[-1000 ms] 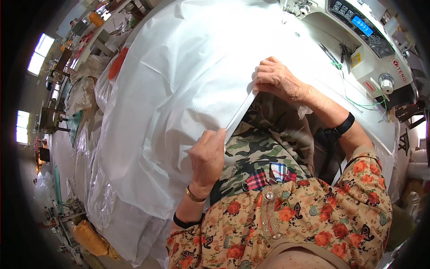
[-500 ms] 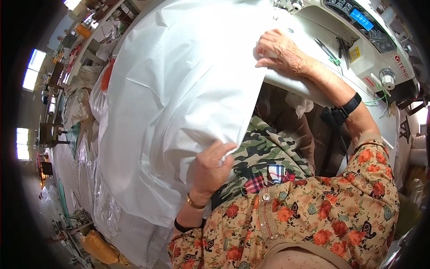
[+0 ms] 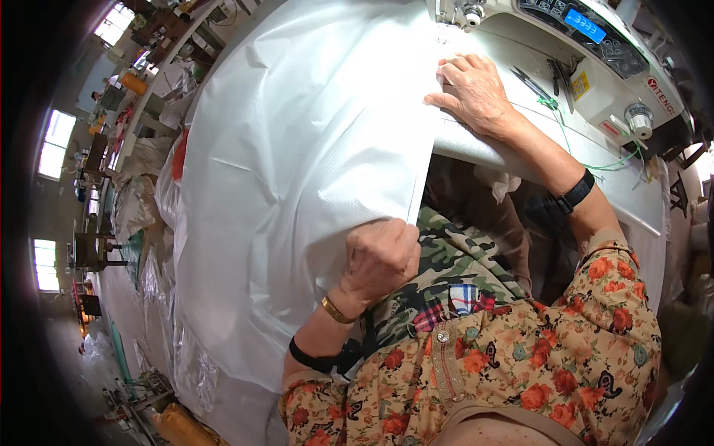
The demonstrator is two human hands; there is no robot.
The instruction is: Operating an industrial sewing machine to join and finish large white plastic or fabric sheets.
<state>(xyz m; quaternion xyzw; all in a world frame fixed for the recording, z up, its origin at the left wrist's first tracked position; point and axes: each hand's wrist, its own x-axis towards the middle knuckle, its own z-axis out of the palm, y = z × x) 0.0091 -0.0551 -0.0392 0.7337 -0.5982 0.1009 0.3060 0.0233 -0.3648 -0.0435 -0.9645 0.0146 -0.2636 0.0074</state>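
A large sheet of white, finely textured fabric (image 3: 297,134) spreads over the left and middle of the view, its right edge running toward the sewing machine (image 3: 595,44). My left hand (image 3: 381,256) is closed on that edge near my lap, knuckles up. Close to the machine's needle area, my right hand (image 3: 476,93) rests on the white machine bed beside the same edge. Its thumb stands apart from the fingers, and the thumb tip touches or nearly touches the fabric. Bright glare hides the edge near the needle.
Thread snips (image 3: 532,82) lie on the machine bed, with green thread (image 3: 576,152) trailing nearby. A thread-tension knob (image 3: 638,120) juts from the machine's side. Clear plastic-wrapped material (image 3: 152,275) heaps at the left. My camouflage-covered lap (image 3: 446,249) is below the bed.
My left hand has moved up and right along the fabric edge. My right hand has shifted slightly right, its thumb now farther from the fingers. The whole view has tilted a little.
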